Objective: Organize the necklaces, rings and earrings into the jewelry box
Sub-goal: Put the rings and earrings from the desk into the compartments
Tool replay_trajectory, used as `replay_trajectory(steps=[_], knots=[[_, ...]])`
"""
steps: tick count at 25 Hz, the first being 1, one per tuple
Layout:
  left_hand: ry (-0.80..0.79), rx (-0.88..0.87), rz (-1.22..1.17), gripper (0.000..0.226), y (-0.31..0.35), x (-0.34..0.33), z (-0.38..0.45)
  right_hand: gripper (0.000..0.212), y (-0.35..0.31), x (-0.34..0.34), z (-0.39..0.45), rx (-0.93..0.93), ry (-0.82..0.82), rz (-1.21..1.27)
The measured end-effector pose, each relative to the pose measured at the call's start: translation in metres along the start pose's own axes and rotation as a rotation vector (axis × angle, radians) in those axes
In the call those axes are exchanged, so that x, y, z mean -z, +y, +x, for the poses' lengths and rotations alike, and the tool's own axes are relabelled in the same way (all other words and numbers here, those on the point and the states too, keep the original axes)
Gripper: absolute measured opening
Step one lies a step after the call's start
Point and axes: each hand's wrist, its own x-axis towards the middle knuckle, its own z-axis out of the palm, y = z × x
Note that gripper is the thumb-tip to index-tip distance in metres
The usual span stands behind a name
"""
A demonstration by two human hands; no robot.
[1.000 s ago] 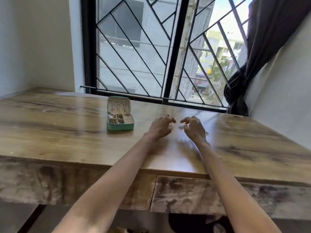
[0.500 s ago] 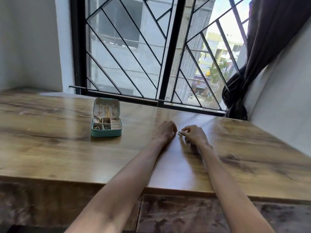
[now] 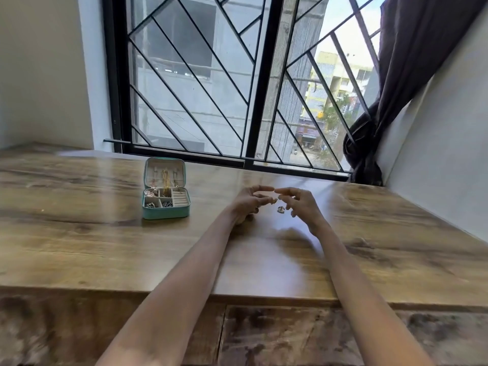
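Jewelry box point(image 3: 166, 204): we see a small teal case with rounded corners, standing on the wooden table point(image 3: 79, 233) left of both hands and well apart from them. Its lid stands upright at the far side, so the open face looks toward us and its long axis runs from us toward the window point(image 3: 211, 88).
Box interior: a pale lining split into small square compartments, with a ribbed ring-roll section at the right. Gold chains hang on the inside of the lid; the dark and silvery pieces in the compartments are too small for us to name.
Earring point(image 3: 280, 209): a small silvery piece lying on the table between the two hands, just beside the right fingertips; its shape is blurred.
Left hand point(image 3: 250, 203): fingers curled, and we think a tiny pale piece sits at their tips, though we cannot tell for sure.
Right hand point(image 3: 301, 204): fingers loosely spread and bent above the table, holding nothing we can see.
Table: glossy wood grain, with a rough, mottled front edge.
Curtain point(image 3: 409, 75): dark cloth, bunched at the right.
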Motion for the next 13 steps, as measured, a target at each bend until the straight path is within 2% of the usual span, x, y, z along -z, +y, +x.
replay_trajectory(steps=[2,6,13], knots=[[-0.005,-0.023,-0.021,0.034,-0.001,0.001,0.002,0.021,-0.002,0.002,-0.003,0.010,-0.039,0.089],[0.012,-0.057,0.010,0.036,-0.002,0.004,0.002,0.018,-0.002,0.001,-0.004,0.047,-0.090,0.085],[0.070,-0.111,0.094,0.034,0.008,0.011,-0.007,0.020,-0.007,-0.008,-0.004,0.152,-0.069,0.060]])
